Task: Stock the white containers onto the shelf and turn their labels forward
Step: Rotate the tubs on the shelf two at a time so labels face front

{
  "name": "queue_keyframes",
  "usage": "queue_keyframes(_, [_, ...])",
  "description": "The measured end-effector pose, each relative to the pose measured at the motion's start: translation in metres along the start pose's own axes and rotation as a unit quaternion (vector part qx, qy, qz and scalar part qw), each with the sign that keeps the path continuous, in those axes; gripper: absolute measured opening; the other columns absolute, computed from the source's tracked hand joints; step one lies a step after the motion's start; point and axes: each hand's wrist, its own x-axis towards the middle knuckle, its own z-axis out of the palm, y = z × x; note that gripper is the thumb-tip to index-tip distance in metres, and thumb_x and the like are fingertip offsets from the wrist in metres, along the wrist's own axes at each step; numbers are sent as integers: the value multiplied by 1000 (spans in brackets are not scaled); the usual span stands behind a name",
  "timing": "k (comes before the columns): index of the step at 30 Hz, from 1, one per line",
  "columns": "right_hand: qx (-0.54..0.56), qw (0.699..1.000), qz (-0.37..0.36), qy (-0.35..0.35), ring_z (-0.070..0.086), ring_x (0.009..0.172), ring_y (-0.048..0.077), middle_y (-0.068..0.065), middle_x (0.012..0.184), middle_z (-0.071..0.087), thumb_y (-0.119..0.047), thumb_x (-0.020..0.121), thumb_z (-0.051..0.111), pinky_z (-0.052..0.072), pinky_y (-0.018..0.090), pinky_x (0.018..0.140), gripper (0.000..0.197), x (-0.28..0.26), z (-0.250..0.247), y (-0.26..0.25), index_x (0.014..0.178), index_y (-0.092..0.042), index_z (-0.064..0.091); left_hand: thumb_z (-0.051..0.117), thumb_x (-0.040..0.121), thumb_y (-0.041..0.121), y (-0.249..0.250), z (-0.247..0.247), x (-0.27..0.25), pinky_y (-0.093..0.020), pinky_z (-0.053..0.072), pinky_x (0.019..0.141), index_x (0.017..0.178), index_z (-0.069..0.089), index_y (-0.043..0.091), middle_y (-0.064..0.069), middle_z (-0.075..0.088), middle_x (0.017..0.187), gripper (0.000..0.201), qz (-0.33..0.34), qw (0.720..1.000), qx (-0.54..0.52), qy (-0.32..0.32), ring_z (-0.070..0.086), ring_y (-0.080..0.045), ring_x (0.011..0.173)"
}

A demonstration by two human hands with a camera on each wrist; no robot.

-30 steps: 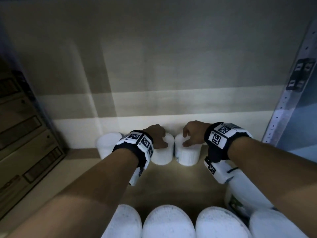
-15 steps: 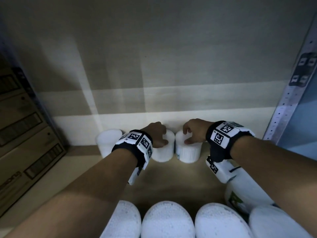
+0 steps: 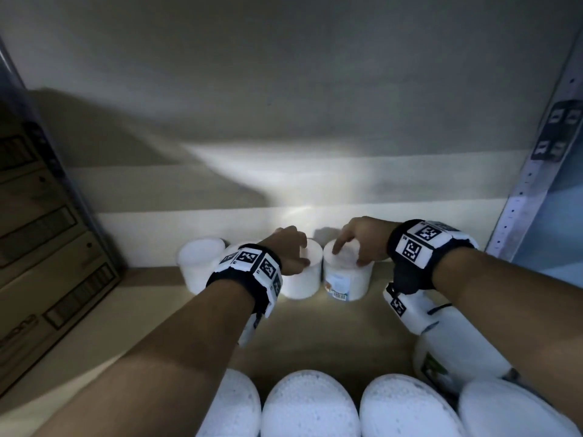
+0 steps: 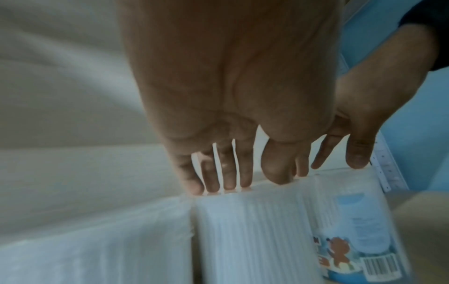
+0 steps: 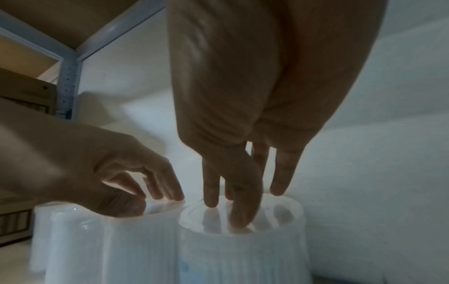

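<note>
A: Two white tubs at the back of the shelf (image 3: 318, 335), touching side by side against the rear wall. Left hand (image 3: 288, 247) sits on the plain-faced left tub (image 3: 301, 279); right hand (image 3: 362, 239) on the right tub (image 3: 345, 280).

B: The grip on each?

A: Both claw from above. Left fingertips (image 4: 213, 184) curl over the lid's back rim, thumb on the near edge, pinching it. Right fingertips (image 5: 211, 198) and thumb press round the lid top the same way.

B: Labels?

A: The right tub shows a blue label (image 4: 350, 242), bear picture and barcode, angled toward the left rather than square to the front. The left tub's near face is blank ribbed wall.

B: Handling guess?

A: Likely light, stiff plastic; ribbed sides give friction, lids look smoother. The lid rim is the sensible hold for spinning in place. Since the tubs touch, one may drag the other round.

B: Anything else close by?

A: More white tubs (image 3: 202, 266) left of the pair, round white lids (image 3: 310, 405) along the front, cardboard boxes (image 3: 47, 247) far left.
</note>
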Motion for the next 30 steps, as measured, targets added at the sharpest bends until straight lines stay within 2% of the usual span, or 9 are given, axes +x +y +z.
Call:
queue_keyframes(2, [-8,1000,-1,2,54,118,22,2,133,50,-15,78,72,47,29,94,57,0,0,-1,131,-24,56,56,91,33,1,0,0,-39,37,109,135,48,15,-9,45,135,48,1,1000,2,5,41,-28,130])
queue_keyframes(5, [-17,999,35,11,55,116,26,4,133,46,-39,78,70,50,37,95,64,-2,0,-4,135,-19,49,55,92,33,2,0,-1,-39,36,109,136,47,14,-9,44,135,48,1,1000,1,5,40,-28,130])
queue_keyframes(9, [-41,996,75,-21,58,114,28,11,135,51,-51,82,65,51,36,94,72,-2,1,-7,138,-10,47,52,93,31,2,-1,-2,-39,36,109,137,44,14,-9,42,137,48,1,1000,-3,-3,37,-28,132])
queue_keyframes(13, [-36,996,74,-20,57,115,27,10,135,54,-48,82,68,50,34,95,70,-1,0,-8,138,-10,48,53,93,30,2,-1,-2,-40,37,108,136,45,14,-8,43,136,46,1,1000,-12,-2,38,-27,131])
queue_keyframes(16, [-28,997,74,-27,55,119,26,6,139,51,-42,81,71,49,34,96,70,-3,-1,-8,140,-17,45,53,93,29,2,0,-2,-40,38,108,136,45,15,-7,43,136,46,1,1000,-19,0,39,-26,130])
queue_keyframes(21, [-65,996,45,-41,51,124,24,2,142,45,-27,83,71,47,35,100,65,-3,-2,-7,141,-23,43,55,92,29,1,1,-3,-39,37,107,134,47,16,-6,44,134,45,0,1000,-25,5,38,-26,130])
queue_keyframes(24, [-77,995,35,-48,50,126,22,-2,144,43,-16,81,72,47,34,101,68,-3,-3,-9,141,-27,42,54,92,28,1,0,-3,-39,37,107,134,47,15,-7,44,134,45,0,1000,-25,2,37,-26,131])
queue_keyframes(27, [-66,996,26,-63,50,126,22,-6,144,42,-1,78,66,49,34,101,74,1,-2,-8,140,-33,42,53,92,28,3,-1,-4,-40,37,107,135,46,15,-7,44,135,45,-2,1000,-27,2,37,-26,130])
queue_keyframes(30, [-19,998,32,-46,54,120,23,-6,138,49,-4,77,63,52,38,98,71,2,-4,-8,136,-37,44,53,92,28,3,0,-4,-40,37,106,134,46,16,-6,44,134,44,-3,1000,-28,1,37,-26,130])
